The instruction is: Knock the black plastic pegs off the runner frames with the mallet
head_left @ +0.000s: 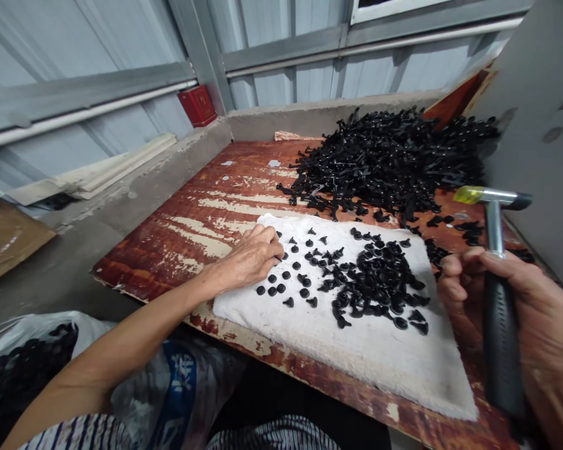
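A white cloth [385,369] lies on a worn red-brown board, with many small black round-headed parts [380,281] scattered and heaped on it. My left hand [258,253] rests at the cloth's left part, its fingers bent together beside a few black parts; whatever is between the fingertips is too small to make out. On the right, my right hand [530,300] is wrapped round the black handle of a small hammer [502,331]. The hammer's head, yellow at one end and black at the other, points up above the cloth's right edge.
A big pile of black parts [385,162] covers the back right of the board [169,231]. Behind stands a low concrete ledge with a red box [197,105]. A bag of black pieces [28,362] is at lower left, and a grey panel [544,137] rises at right.
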Tool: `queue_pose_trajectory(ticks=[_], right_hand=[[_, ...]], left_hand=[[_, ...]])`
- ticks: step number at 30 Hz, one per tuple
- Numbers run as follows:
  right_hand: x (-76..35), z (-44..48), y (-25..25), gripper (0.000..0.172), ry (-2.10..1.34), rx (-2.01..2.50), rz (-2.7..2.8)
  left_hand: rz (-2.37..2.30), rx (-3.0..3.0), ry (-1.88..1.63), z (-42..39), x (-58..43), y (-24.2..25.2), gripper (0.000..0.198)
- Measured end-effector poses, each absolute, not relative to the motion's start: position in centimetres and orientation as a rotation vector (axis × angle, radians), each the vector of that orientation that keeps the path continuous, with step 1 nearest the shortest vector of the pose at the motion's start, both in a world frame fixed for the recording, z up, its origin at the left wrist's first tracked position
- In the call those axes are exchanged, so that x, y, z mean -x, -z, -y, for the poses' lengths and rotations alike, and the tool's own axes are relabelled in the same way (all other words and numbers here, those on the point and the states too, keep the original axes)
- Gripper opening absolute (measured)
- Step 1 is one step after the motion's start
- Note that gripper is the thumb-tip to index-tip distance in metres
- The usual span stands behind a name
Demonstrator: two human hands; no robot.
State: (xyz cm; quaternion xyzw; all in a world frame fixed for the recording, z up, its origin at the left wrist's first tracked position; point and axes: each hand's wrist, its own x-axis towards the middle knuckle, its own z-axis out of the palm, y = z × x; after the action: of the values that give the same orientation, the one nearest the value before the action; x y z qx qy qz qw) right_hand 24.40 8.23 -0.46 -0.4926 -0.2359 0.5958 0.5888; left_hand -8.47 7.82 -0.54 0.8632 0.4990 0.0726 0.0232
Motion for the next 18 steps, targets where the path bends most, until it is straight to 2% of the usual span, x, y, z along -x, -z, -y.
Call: queue_pose_trajectory(ticks=[8, 13, 18], right_hand=[[-24.3, -8.2, 0.3, 0.029, -1.387, 1.216, 0.476], [-24.4, -8.4, 0.6, 0.035, -1.375, 1.190, 0.529], [-24.6, -8.6, 1.1, 0.035, -1.372, 1.118, 0.632]], left_hand=[[-1.471, -2.499, -0.289, -7.9, 8.8, 0.8, 0.020], [-1.652, -2.493, -0.250, -7.8, 8.5, 0.9, 0.016], [-1.762, -2.588, -0.426, -8.8, 7.6, 0.2, 0.016]])
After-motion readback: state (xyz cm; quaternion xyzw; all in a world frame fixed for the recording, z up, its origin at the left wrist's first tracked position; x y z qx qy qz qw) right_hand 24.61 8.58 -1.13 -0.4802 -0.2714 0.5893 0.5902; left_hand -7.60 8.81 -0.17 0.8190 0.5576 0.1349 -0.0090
